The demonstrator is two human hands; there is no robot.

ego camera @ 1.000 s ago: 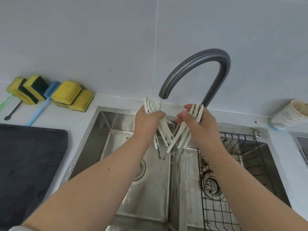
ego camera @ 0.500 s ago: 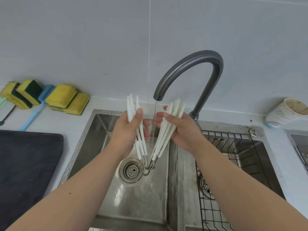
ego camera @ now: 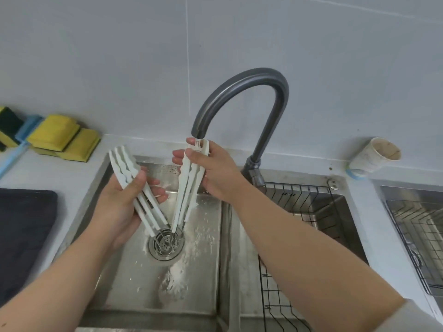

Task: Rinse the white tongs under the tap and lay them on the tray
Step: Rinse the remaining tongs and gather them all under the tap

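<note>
I hold the white tongs spread in a V over the left sink basin. My left hand (ego camera: 119, 204) grips the left bundle of white arms (ego camera: 124, 168), whose wavy tips point up and left. My right hand (ego camera: 215, 173) grips the right bundle (ego camera: 189, 188), its upper end right under the spout of the grey curved tap (ego camera: 239, 92). The lower ends meet at thin metal wires just above the round drain strainer (ego camera: 165, 245). Water splashes on the basin floor (ego camera: 182, 279). A dark tray (ego camera: 24, 231) lies on the counter at the left.
Yellow and green sponges (ego camera: 62, 137) sit against the wall at the back left. A black wire rack (ego camera: 299, 207) fills the right basin. A used paper cup (ego camera: 374, 156) lies tipped on the counter at the right. Another wire basket (ego camera: 419, 226) is at the far right.
The two bundles have spread further apart. My left hand has dropped and swung left, away from the stream. My right hand has lifted its bundle up to the spout.
</note>
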